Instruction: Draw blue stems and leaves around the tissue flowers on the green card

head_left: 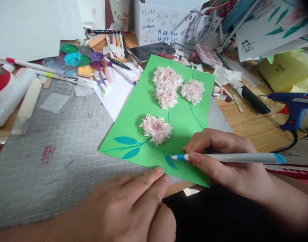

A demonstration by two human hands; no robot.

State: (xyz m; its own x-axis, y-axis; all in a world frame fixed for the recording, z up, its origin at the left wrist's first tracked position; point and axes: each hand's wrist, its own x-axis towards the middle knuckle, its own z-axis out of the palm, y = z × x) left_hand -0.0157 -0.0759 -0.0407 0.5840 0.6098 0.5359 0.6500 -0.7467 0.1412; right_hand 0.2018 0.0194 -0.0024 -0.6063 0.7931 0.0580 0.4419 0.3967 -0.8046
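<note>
My right hand (227,158) grips a white marker (227,158) with blue ends, its tip on a partly filled blue leaf (171,163) drawn near the lower edge of a green sheet of paper (194,117). My left hand (136,201) rests at that edge, index and middle fingers stretched out onto the paper, the other fingers curled and partly hidden. Fluffy pale pink paper flowers (156,127) stand up from the sheet. Blue stem lines run between them, and two filled blue leaves (130,153) lie at the sheet's lower left.
Under the sheet lies a grey cutting mat (75,134). A paint palette (80,60), several markers (121,69) and a phone (149,52) crowd the back. On the right are a blue glue gun (295,106) and a black tube (255,99). A handwritten-on box (166,23) stands behind.
</note>
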